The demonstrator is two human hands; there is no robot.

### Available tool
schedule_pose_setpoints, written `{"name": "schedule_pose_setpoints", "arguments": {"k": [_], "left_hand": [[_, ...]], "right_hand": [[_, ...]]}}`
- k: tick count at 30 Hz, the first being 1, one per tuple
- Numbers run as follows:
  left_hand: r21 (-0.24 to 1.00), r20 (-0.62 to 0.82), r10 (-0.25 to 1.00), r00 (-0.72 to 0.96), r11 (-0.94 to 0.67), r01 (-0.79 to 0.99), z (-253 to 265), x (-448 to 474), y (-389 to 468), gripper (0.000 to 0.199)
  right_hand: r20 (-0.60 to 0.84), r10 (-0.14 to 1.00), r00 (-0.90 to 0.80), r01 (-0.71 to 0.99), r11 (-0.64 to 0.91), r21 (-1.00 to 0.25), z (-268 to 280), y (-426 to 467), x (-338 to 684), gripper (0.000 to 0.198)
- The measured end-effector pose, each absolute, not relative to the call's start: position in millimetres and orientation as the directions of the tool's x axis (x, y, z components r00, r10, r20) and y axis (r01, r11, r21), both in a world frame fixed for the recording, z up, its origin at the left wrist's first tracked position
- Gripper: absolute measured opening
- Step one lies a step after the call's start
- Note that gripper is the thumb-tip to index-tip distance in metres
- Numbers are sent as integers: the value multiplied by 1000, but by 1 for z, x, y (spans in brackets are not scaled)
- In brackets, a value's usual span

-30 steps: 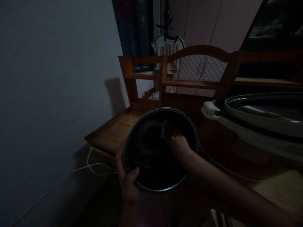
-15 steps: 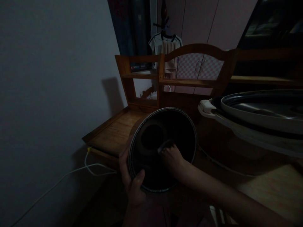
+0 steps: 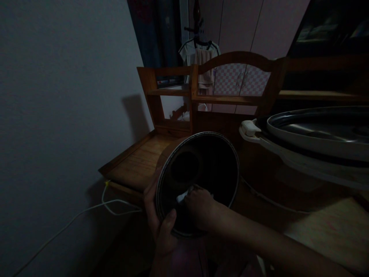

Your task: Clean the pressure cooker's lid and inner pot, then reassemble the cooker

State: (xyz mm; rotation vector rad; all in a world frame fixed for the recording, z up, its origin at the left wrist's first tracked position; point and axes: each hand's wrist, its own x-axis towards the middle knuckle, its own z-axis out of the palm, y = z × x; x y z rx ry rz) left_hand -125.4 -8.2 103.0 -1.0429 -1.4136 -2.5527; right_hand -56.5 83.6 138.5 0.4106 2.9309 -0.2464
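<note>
A deep, dark round pot point(image 3: 221, 169) is tilted with its mouth towards me. My left hand point(image 3: 165, 231) is closed on the pot's left side, its thumb over the rim and the fingers round the outer wall. Inside the pot, my right hand point(image 3: 200, 206) is bunched round a crumpled whitish cloth point(image 3: 182, 197), of which only a small part shows. Its fingers are near the lower inner wall; whether they press on it is too dark to tell.
On the right stands a large white appliance with a side handle point(image 3: 250, 130) and a shiny lid or pan point(image 3: 319, 132). Behind are a wooden desk point(image 3: 135, 159) with shelves point(image 3: 170, 92). A white cable point(image 3: 67, 225) hangs along the wall point(image 3: 63, 96) at left.
My right hand has moved down and left inside the pot, and a whitish bit of cloth now shows at its fingers. The left hand keeps its hold on the pot.
</note>
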Motion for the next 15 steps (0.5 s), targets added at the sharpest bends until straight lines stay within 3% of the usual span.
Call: {"name": "schedule_pose_setpoints", "arguments": {"k": [8, 15], "left_hand": [[764, 528, 295, -796, -575, 293, 95, -128, -11, 68], [766, 537, 273, -798, -553, 327, 96, -128, -15, 65]], "right_hand": [[-217, 301, -928, 371, 777, -508, 158, 86, -56, 24], [-231, 413, -881, 390, 356, -849, 150, 88, -70, 16]]}}
